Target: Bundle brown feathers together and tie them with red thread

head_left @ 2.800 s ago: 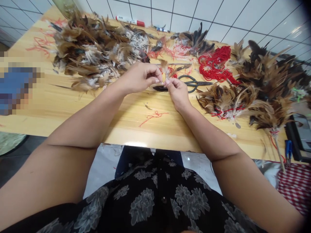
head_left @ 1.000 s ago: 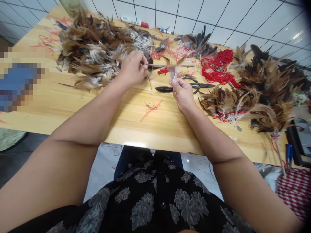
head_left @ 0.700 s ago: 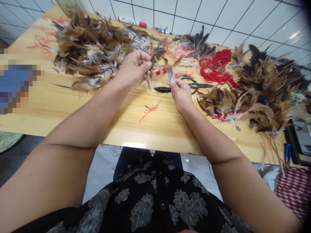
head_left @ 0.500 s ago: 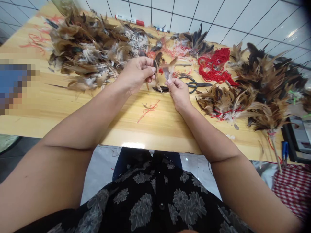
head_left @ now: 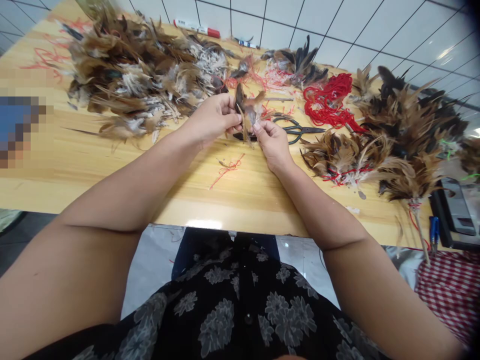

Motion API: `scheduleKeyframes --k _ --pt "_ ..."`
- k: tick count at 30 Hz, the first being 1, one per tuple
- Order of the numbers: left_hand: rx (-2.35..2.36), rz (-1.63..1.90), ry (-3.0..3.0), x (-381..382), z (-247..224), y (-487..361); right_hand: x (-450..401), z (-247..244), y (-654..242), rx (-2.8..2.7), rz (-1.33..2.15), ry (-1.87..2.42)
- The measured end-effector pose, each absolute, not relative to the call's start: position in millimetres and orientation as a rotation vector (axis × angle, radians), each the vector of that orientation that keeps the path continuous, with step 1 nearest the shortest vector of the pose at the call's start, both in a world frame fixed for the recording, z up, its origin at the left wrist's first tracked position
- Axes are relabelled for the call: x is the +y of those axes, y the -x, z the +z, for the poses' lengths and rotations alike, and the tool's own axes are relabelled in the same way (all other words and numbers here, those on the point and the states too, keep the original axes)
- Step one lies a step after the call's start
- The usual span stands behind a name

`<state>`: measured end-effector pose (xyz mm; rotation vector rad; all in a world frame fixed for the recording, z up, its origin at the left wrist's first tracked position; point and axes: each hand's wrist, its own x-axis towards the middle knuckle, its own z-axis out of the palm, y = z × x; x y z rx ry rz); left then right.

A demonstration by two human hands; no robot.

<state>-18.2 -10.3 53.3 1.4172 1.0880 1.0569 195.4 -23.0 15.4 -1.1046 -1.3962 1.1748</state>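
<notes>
My left hand (head_left: 221, 116) pinches a few dark brown feathers (head_left: 240, 100) by their lower part, tips pointing up. Close beside it, my right hand (head_left: 273, 142) is closed on a lighter brown and grey feather (head_left: 255, 107), its pale quill between thumb and fingers. The two lots of feathers overlap in front of me; whether they touch I cannot tell. Just right of and behind my right hand lie black-handled scissors (head_left: 300, 131). A thin red string (head_left: 227, 171) rests on the wooden table (head_left: 183, 192) below my hands.
A large heap of feathers (head_left: 123, 65) covers the back left. Red cord (head_left: 330, 102) lies behind the scissors. Tied feather bundles (head_left: 348, 155) and a feather duster on a stick (head_left: 414, 177) sit at right. Two markers, one a red-capped marker (head_left: 197, 28), lie by the tiled wall.
My hands have come closer together, so the feathers in them now overlap. The whole view has shifted slightly; the things on the table stay in place.
</notes>
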Motion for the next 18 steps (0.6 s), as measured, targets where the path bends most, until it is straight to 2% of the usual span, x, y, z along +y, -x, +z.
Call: scheduleKeyframes --k 8,12,18 --pt "1.519 0.806 -1.881 -13 62 35 -18 6 -200 -1.413 1.183 1.081" --pt "1.573 0.706 -2.109 -19 68 38 -13 -1 -202 -1.422 1.183 1.074" --pt "1.527 0.767 -2.194 -4 62 47 -10 -5 -204 -1.444 1.181 1.021"
